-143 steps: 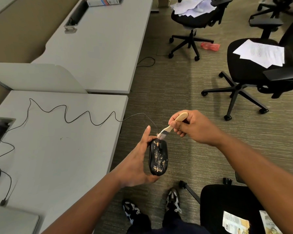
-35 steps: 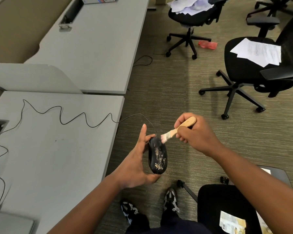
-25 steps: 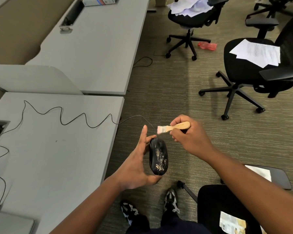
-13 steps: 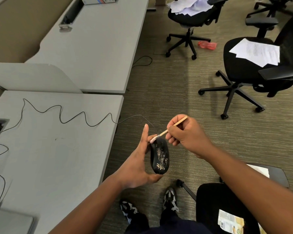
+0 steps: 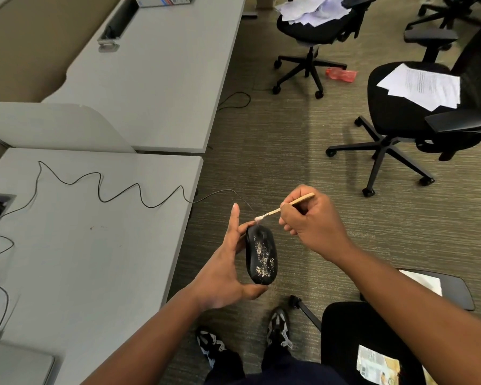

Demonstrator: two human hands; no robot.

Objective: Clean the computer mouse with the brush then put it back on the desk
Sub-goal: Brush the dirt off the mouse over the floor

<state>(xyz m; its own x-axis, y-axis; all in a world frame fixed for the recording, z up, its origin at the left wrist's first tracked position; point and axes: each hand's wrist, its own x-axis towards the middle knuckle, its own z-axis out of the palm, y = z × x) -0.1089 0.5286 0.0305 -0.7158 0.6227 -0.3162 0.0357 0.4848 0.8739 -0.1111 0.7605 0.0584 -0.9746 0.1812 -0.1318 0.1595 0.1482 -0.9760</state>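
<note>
Left hand (image 5: pixel 222 269) gripped the crumb-speckled mouse (image 5: pixel 260 254) right of the bench (image 5: pixel 95 245). Right hand (image 5: pixel 314 220) pinched the brush (image 5: pixel 285 208), bristles on its far end

Print on the papers (image 5: pixel 422 86) and the box (image 5: pixel 164 0) is too small to read.

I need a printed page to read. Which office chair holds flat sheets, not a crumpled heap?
The chair on the right: its white sheets lie flat, while the far chair holds a crumpled pile.
</note>
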